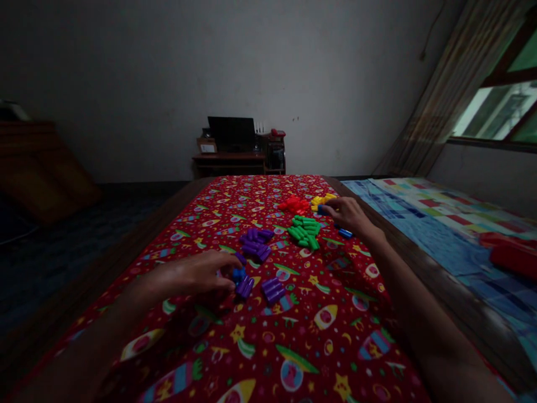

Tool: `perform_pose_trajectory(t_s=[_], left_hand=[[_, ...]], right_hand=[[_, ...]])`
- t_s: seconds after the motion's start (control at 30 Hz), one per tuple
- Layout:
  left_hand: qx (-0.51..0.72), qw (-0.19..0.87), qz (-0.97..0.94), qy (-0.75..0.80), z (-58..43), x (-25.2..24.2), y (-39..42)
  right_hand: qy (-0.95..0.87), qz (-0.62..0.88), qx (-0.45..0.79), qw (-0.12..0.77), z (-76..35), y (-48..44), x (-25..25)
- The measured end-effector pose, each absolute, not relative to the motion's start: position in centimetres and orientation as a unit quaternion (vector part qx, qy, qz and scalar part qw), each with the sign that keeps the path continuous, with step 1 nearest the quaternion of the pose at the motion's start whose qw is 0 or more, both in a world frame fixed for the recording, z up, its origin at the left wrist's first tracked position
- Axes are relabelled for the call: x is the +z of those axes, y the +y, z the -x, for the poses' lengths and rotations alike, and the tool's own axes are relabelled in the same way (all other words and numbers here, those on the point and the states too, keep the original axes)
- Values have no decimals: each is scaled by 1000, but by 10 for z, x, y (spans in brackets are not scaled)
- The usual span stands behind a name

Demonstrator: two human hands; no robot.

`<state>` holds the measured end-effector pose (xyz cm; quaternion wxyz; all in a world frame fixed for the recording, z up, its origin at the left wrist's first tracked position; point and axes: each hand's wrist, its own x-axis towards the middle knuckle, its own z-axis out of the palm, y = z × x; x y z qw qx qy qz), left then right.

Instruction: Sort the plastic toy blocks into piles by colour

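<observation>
My left hand point(210, 271) is low over the cloth at the left, its thumb and fingers curled around a small blue plastic block point(238, 275). Right beside those fingertips lies a purple block point(244, 286), with another purple block point(273, 291) a little to the right. Farther out is a pile of purple blocks point(255, 244). My right hand point(346, 212) pinches a blue block point(322, 210) next to the yellow blocks point(321, 200). Another blue block point(345, 233) rests on the cloth below that hand.
Green blocks point(305, 231) and red blocks point(293, 205) lie in groups on the red patterned cloth point(302, 341) covering the table. A bed with checked bedding point(444, 224) adjoins the right side. Beyond the far end stands a desk with a black monitor point(232, 134).
</observation>
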<state>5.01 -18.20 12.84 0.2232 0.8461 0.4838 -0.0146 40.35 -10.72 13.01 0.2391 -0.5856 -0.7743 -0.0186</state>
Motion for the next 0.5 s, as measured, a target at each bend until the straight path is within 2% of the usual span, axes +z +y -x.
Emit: perform_pose_trajectory(t_s=[0.17,0.3,0.37,0.5], left_hand=[[-62,152,-860,484,-51,106,-185],[24,113,-883,455,-54,82,-173],[73,124,-882,448,-52,76,-165],[197,192,-819,503,-49,82,-151]], right_hand=[[-631,759,-24,159,-470,-86,111],[-622,775,42,97,-491,-82,97],[-625,773,30,107,-492,-81,95],[-657,728,-50,188,-467,-83,106]])
